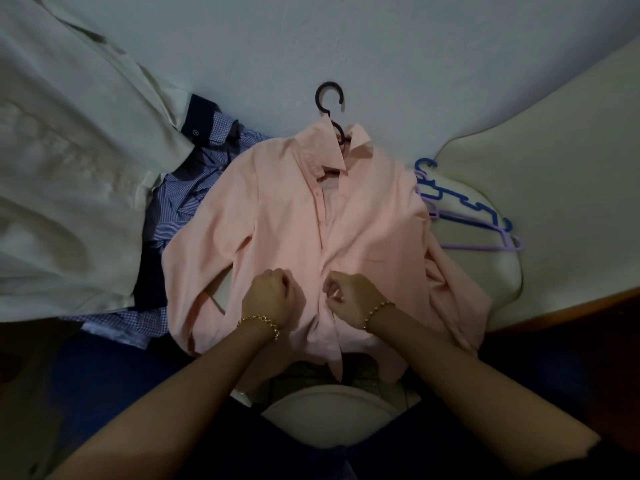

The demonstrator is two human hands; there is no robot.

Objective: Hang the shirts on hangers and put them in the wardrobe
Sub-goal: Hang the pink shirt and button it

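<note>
Bedding (450,64) is lying pale under a pink shirt (284,209), which is resting front-up with its collar pointing away from the person and its hem hanging over the near edge. A dark hanger (317,98) is sitting inside the pink shirt, its hook sticking out past the open collar onto the bedding. The upper buttons are showing undone, and the two front panels are meeting lower down along the placket.

The left hand (273,294) is curling tight, knuckles up, bunching the cloth just left of the placket. The right hand (348,299) is pinching the placket edge, thumb and fingertips drawn together on the fabric. Both hands are working close together low on the shirt front, near each other but not touching. A gold bracelet (263,322) is circling the left wrist, and another (377,311) is circling the right.

To the left, a white shirt (69,168) is sprawling wide, partly covering a heap of blue shirts (183,202) that is lying against the pink sleeve. To the right, a blue hanger (424,161) and purple hangers (467,246) are resting on a cream cushion (554,168), just beside the other sleeve.
</note>
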